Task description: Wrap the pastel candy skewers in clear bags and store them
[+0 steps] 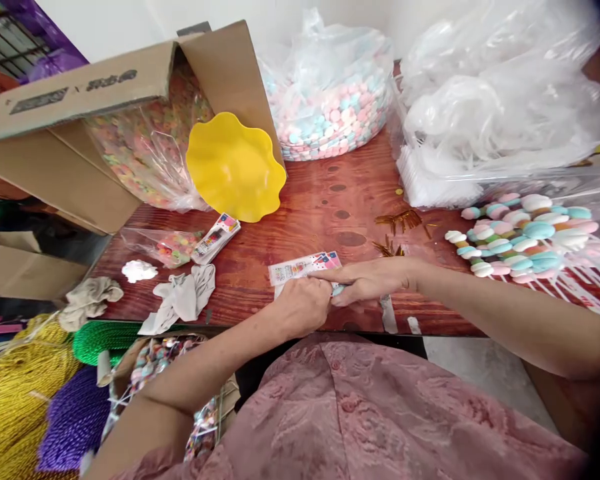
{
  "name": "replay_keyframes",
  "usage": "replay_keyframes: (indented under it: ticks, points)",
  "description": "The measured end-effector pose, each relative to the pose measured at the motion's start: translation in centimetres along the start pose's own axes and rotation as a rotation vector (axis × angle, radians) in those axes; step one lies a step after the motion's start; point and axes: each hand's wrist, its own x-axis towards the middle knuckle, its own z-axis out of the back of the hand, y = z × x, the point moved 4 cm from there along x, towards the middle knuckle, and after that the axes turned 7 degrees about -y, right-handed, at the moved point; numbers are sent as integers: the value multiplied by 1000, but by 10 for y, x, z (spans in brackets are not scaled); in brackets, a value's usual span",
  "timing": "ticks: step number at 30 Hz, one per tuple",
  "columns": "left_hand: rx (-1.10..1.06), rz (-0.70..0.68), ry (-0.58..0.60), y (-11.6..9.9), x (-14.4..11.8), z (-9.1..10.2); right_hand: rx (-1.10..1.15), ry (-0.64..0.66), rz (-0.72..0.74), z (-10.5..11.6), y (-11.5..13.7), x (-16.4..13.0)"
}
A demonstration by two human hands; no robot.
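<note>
My left hand (306, 305) is closed at the table's front edge, its fingers curled over the near side of some printed clear plastic bags (293, 269). What it grips is hidden under the fingers. Meeting it from the right, my right hand (373, 279) has its fingers stretched over the bags and its thumb below. Between that thumb and the fingers shows a pale blue piece (337, 290), similar to the marshmallows nearby. Gold twist ties (397, 221) lie just beyond my right hand. Marshmallow skewers (525, 233) with white sticks are piled farther right.
A cardboard box (125, 73) holds bagged gummy candy (140, 153); a yellow wavy bowl (235, 167) leans there. Behind stand a bag of marshmallows (330, 113) and plastic-wrapped white stock (430, 177). Left are a stack of printed bags (215, 240) and cloth gloves (183, 297).
</note>
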Motion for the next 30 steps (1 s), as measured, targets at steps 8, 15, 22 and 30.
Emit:
replay_keyframes:
  ticks: [8, 15, 22, 30]
  points:
    - [-176, -227, -51, 3, -18, -12, 37, 667, 110, 3, 34, 16]
    - [-1191, 521, 202, 29, -19, -24, -438, 159, 617, 17, 68, -24]
    - [-356, 55, 6, 11, -13, -23, -319, 346, 358, 16, 40, -30]
    - [-344, 195, -126, 21, -33, -34, -897, -2, -539, 129, -68, -15]
